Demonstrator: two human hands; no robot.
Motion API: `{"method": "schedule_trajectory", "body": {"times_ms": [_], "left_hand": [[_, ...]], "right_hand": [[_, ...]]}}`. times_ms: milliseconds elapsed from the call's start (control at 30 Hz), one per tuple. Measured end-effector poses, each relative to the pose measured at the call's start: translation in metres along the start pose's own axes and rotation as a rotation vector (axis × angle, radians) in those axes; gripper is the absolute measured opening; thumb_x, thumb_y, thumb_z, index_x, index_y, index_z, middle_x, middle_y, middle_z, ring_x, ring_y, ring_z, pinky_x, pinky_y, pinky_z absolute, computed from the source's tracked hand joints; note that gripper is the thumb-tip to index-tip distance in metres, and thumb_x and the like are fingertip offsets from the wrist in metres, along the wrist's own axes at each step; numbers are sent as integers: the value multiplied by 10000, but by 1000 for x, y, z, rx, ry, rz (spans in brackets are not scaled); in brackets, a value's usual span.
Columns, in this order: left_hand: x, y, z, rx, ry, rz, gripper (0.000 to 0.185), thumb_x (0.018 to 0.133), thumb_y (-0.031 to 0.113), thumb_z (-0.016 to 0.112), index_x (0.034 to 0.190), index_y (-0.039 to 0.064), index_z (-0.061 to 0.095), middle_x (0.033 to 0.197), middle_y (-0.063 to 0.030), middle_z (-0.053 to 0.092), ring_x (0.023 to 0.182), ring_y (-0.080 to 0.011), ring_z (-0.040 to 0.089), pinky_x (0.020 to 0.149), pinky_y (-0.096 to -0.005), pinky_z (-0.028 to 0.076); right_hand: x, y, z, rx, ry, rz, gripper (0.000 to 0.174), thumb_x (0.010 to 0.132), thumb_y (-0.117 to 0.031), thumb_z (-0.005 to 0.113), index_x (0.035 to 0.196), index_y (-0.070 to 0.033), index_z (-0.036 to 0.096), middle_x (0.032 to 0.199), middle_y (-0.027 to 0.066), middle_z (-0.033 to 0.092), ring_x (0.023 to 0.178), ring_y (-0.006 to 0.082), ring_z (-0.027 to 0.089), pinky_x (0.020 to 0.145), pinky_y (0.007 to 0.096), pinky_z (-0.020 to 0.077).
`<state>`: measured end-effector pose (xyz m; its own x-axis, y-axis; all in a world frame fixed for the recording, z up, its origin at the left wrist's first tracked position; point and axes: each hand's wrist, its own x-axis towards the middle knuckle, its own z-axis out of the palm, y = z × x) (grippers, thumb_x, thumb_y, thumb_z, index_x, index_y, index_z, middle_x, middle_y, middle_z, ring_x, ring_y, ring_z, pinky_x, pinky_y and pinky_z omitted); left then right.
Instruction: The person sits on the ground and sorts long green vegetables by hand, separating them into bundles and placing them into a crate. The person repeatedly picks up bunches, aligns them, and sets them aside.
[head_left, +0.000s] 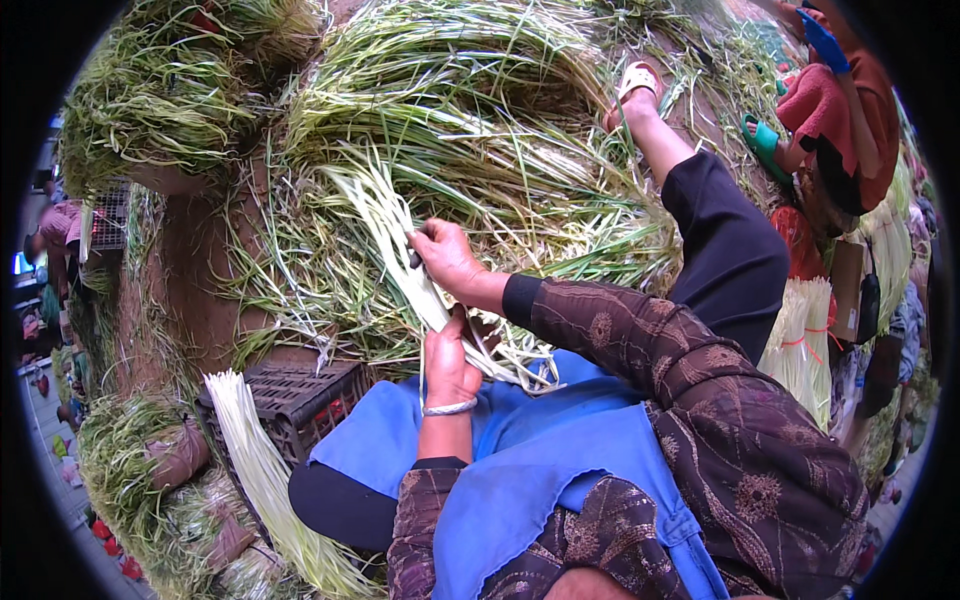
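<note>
A bundle of long pale stalks lies slantwise over my lap, its white ends pointing away from me. My left hand, with a bracelet at the wrist, grips it lower down near the blue apron. Farther up the same bundle, my right hand closes on the stalks. Something small and dark shows at the right fingertips; I cannot tell what it is. Loose curled strands rest on the apron below my hands. Beyond them spreads a big heap of long green and yellowish leafy stalks.
A dark plastic crate stands to my left, with a bunch of pale stalks leaning along it. Tied bundles stand at right. Another person sits at upper right, in green sandals. Greens heaps lie at upper left.
</note>
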<state>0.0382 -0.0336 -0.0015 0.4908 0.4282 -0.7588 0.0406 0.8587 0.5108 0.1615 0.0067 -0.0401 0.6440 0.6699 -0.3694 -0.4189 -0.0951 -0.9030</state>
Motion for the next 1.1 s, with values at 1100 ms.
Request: {"method": "schedule_trajectory", "body": {"times_ms": [1100], "left_hand": [[-4, 27, -6, 3, 10, 27, 102, 891, 63, 619, 967, 76, 553, 747, 21, 555, 554, -55, 497, 412, -213, 371]], "right_hand": [[-65, -39, -58, -190, -331, 310, 247, 844, -230, 684, 851, 17, 684, 661, 31, 602, 561, 82, 501, 495, 252, 397]]}}
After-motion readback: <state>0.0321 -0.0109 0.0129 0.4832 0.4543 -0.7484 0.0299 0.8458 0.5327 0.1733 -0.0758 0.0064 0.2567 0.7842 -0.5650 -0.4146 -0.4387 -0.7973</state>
